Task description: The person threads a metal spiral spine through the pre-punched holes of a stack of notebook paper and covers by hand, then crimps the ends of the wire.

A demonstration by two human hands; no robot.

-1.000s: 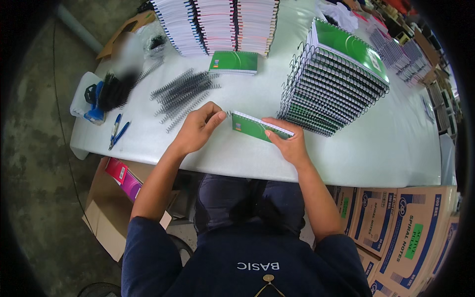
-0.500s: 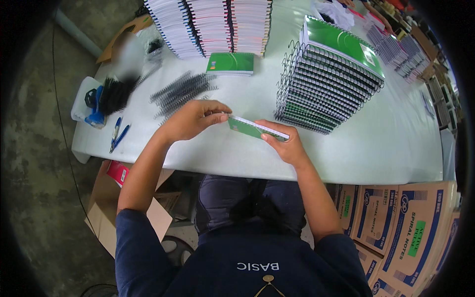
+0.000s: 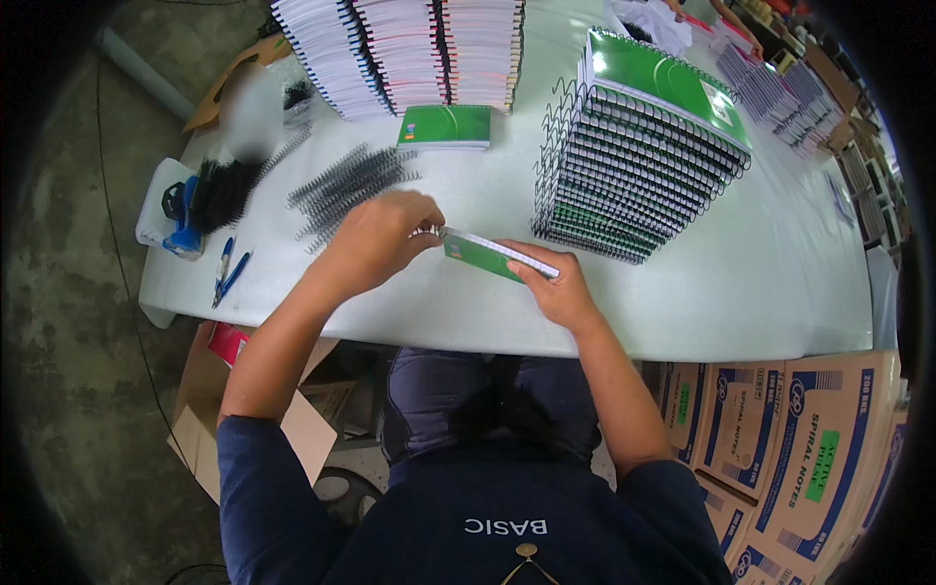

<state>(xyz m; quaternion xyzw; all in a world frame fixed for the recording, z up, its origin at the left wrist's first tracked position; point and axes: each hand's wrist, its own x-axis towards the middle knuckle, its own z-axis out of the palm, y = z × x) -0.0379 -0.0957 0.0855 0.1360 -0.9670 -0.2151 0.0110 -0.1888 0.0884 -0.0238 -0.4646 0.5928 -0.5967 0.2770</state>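
Thin green notebook (image 3: 476, 258), dark helical coils (image 3: 353, 185), shiny tabletop (image 3: 721, 283)

The small green notebook (image 3: 482, 260) is held on a slant, white page edge up (some curly wire (image 3: 440, 232) shows at its left end).

Bright pale tabletop (image 3: 721, 292) with soft glare, dimmer floor (image 3: 78, 370), black curved fisheye rim.

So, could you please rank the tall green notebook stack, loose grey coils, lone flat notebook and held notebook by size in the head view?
1. Tall green notebook stack
2. Loose grey coils
3. Lone flat notebook and held notebook: unsure; right hand partly covers the latter.
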